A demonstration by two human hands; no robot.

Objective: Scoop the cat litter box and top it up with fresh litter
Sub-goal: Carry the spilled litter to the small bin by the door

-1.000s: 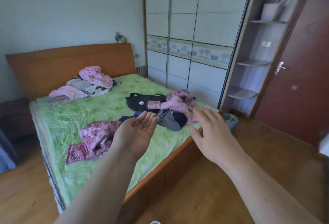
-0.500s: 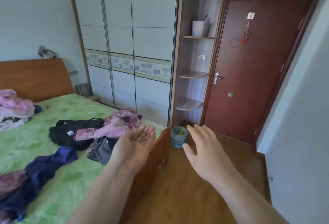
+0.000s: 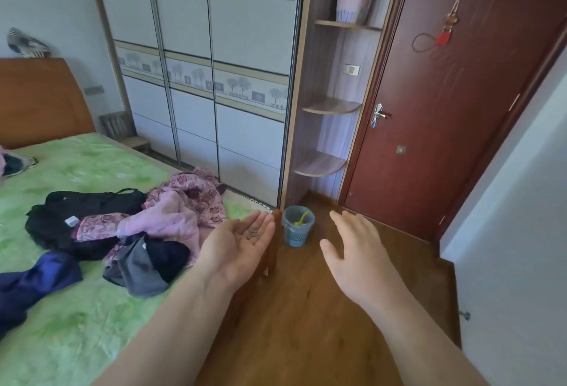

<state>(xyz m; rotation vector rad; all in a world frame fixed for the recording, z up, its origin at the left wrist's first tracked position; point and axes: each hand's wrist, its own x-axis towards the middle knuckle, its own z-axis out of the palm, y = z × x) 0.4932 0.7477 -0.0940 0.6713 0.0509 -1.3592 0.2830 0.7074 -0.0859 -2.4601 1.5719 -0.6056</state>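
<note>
My left hand (image 3: 239, 244) is held palm up with straight fingers over the corner of the bed, and a small heap of dark crumbs (image 3: 253, 233) lies on the palm. Beside it, over the wooden floor, my right hand (image 3: 356, 250) hangs in the air with straight fingers and holds nothing. A small blue waste bin (image 3: 298, 226) with something yellow inside stands on the floor just beyond both hands. No litter box or scoop is in view.
A bed with a green cover (image 3: 76, 302) carries piled pink, black and blue clothes (image 3: 171, 217) at left. White sliding wardrobe doors (image 3: 214, 78) and corner shelves (image 3: 328, 164) stand behind. A dark red door (image 3: 445, 109) is shut at right. A white wall (image 3: 521, 232) bounds the right.
The view has swung right from the bed toward the door and the blue bin. Both hands keep their pose, the left still carrying the crumbs.
</note>
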